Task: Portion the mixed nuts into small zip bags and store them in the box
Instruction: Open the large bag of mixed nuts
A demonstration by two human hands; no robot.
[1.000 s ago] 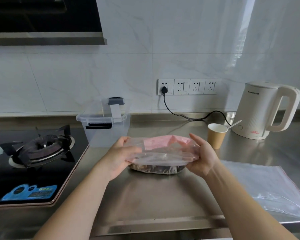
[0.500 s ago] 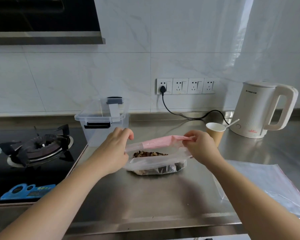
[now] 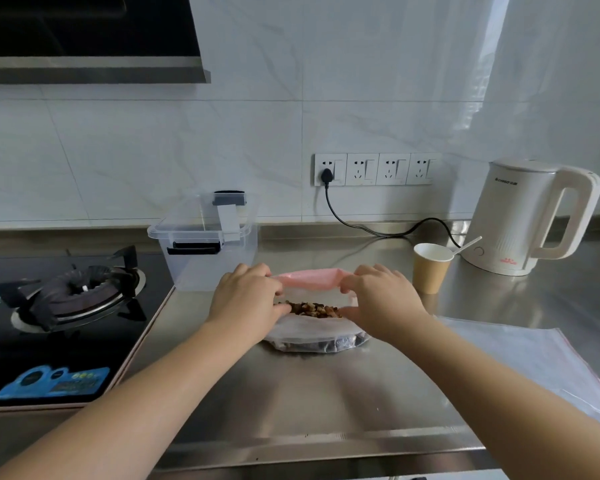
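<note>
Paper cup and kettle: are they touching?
Apart. The head view shows bare steel counter between the paper cup and the kettle.

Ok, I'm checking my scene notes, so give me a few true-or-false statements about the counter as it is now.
1. Both hands, left hand and right hand, hold the nut bag open. True.
2. The storage box has its lid off. False: the lid is on.
3. A paper cup stands beside the kettle. True.
4. The paper cup stands on the gas stove. False: it stands on the steel counter.
</note>
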